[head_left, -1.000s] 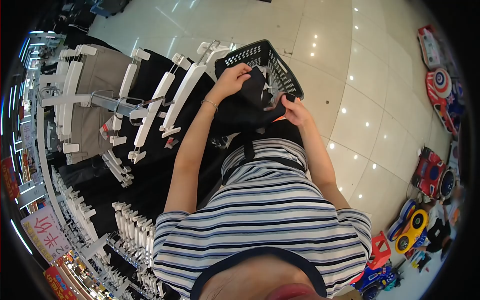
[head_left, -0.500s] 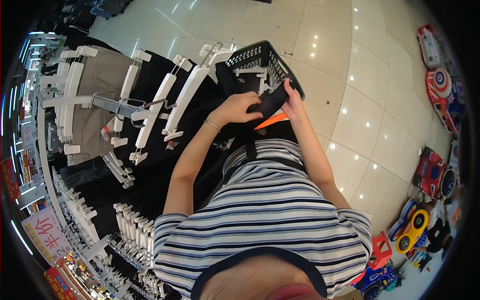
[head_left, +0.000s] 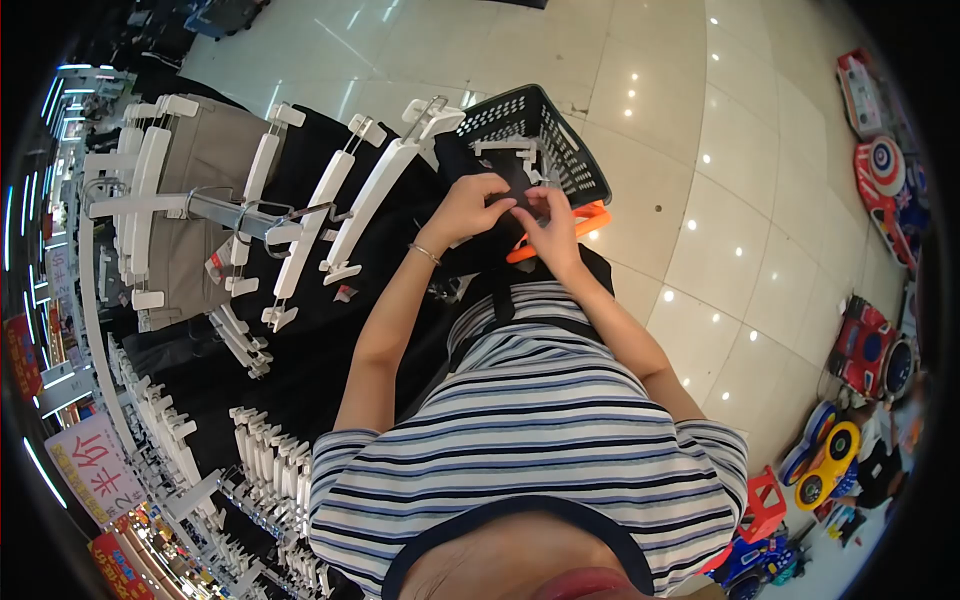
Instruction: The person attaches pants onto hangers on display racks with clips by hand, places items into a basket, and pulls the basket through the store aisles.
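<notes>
My left hand, with a thin bracelet at the wrist, is closed on a black garment. Close beside it my right hand pinches the same dark cloth, the fingertips of both hands nearly meeting. What kind of garment it is I cannot make out. Just beyond the hands stands a black perforated shopping basket, holding white hangers and dark cloth. Its orange handle shows behind my right hand.
On the left a metal rack arm carries grey trousers and black ones on white clip hangers. More white hangers hang below. Tiled floor spreads ahead and right. Toy vehicles line the right edge.
My right hand has moved left and inward from the basket's near rim to meet my left hand. The stretched black cloth is now bunched between them, and more of the orange handle shows.
</notes>
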